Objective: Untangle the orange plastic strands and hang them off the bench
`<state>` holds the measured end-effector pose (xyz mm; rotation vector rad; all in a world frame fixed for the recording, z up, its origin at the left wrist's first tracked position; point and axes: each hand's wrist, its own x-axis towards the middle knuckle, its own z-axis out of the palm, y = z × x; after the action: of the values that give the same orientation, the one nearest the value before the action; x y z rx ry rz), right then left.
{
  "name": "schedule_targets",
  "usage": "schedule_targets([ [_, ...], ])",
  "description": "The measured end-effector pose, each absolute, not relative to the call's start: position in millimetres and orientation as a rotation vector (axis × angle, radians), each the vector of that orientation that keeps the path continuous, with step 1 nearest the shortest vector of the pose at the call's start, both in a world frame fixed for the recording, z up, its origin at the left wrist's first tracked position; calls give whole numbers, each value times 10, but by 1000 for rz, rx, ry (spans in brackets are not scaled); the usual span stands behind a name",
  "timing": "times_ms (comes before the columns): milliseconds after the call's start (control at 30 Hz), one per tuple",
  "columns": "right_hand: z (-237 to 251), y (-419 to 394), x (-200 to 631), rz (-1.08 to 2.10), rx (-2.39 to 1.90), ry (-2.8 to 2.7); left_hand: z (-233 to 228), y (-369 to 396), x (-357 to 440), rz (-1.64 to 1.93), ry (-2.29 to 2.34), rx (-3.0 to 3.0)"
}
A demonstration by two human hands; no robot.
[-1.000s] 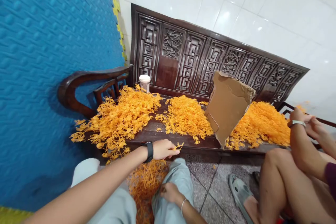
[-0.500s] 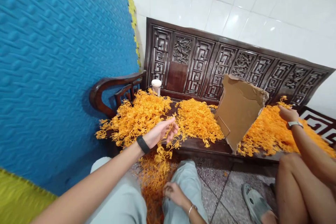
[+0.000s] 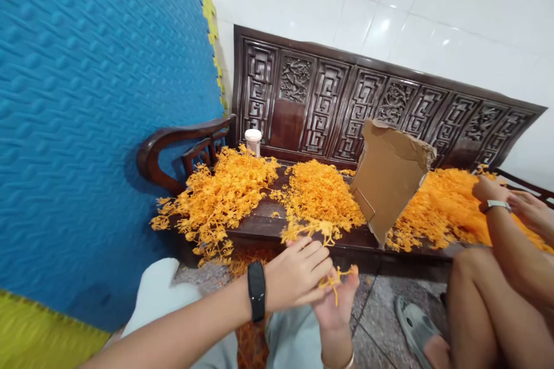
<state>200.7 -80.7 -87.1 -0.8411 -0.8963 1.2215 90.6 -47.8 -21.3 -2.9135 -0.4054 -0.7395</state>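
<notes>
My left hand (image 3: 296,272), with a black band at its wrist, is closed around an orange plastic flower sprig (image 3: 314,229), whose branched tips stick out above the knuckles. Just right of it and partly behind it, my right hand (image 3: 340,302) faces palm up, thumb raised. Thin orange stems (image 3: 332,282) cross between that thumb and palm; its other fingers are mostly hidden. Both hands meet over my lap, before the bench. Beyond them lie two heaps of similar orange sprigs, a left heap (image 3: 234,190) and a middle heap (image 3: 318,190).
A cardboard sheet (image 3: 389,167) stands upright on the dark carved bench (image 3: 264,222). Right of it, another person's hands (image 3: 493,190) work over an orange heap (image 3: 437,202). A white-lidded container (image 3: 253,141) stands at the back. Blue foam mat (image 3: 108,98) covers the left side.
My left hand has come back from the left heap toward my lap with an orange sprig. My right hand has risen from my leg to meet it. The other person's second hand has come into view.
</notes>
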Motion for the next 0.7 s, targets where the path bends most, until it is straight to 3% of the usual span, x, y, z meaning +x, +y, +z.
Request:
schedule_targets([
  [367,-894,-891,2067,1083,-850,-618,-402,-542,1040,-638,-167,-2875],
  [700,-863,-838,1984,1021,-821,-541,-298,-561,843,-1034,-148,-3193],
])
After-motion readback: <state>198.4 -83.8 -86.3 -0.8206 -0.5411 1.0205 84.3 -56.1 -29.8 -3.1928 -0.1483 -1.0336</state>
